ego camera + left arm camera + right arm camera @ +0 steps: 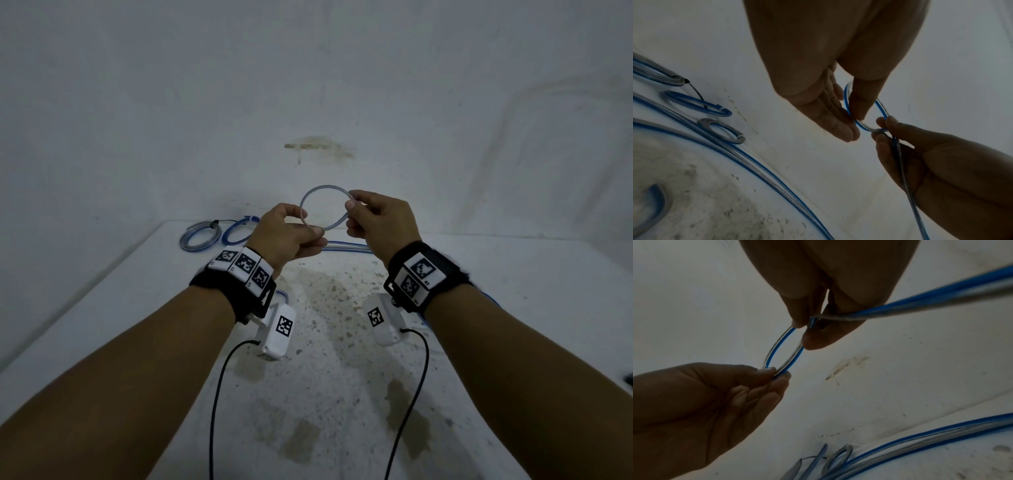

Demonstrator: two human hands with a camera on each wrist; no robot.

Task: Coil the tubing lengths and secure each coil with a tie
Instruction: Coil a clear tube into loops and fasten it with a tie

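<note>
A stained white table (342, 342) stands against a white wall (308, 85); no readable writing shows, only black-and-white marker tags on both wristbands. Above the table, the left hand (291, 236) and the right hand (380, 219) each pinch one loop of clear, blue-striped tubing (318, 190). Left of the loop, a tied coil (200, 234) lies on the table beside two small untied curls.
</note>
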